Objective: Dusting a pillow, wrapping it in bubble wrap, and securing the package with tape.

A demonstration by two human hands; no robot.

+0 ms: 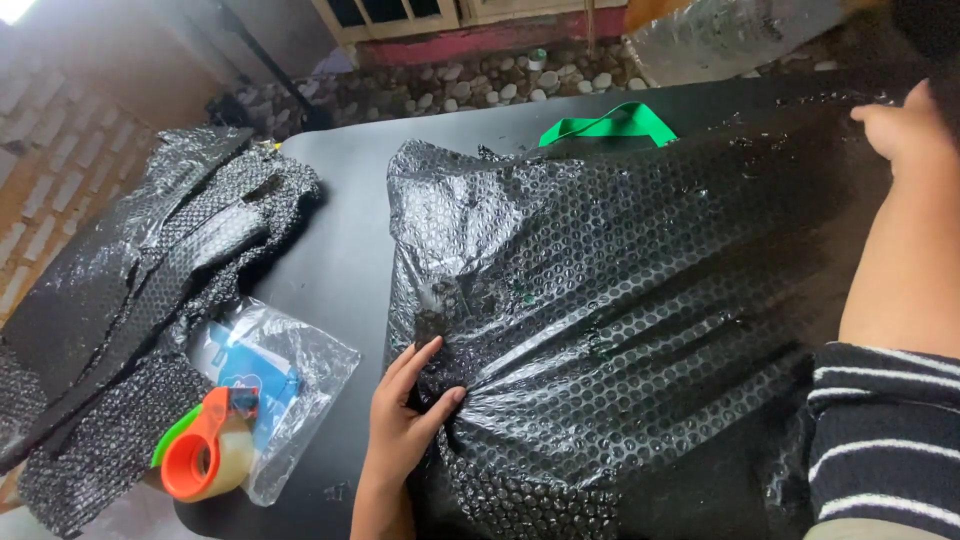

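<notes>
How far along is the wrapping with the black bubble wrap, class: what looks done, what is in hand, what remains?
Done: black bubble wrap covers the bundle, only a green piece showing at its far edge. In hand: left hand gathers the near edge, right hand presses the far corner. Left: no tape shows on it; the tape dispenser lies untouched.

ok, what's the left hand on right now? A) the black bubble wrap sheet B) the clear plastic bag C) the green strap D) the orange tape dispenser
A: the left hand presses its fingers into the bunched lower edge of the black bubble wrap sheet; the orange tape dispenser and clear plastic bag lie apart to its left, untouched.
</notes>
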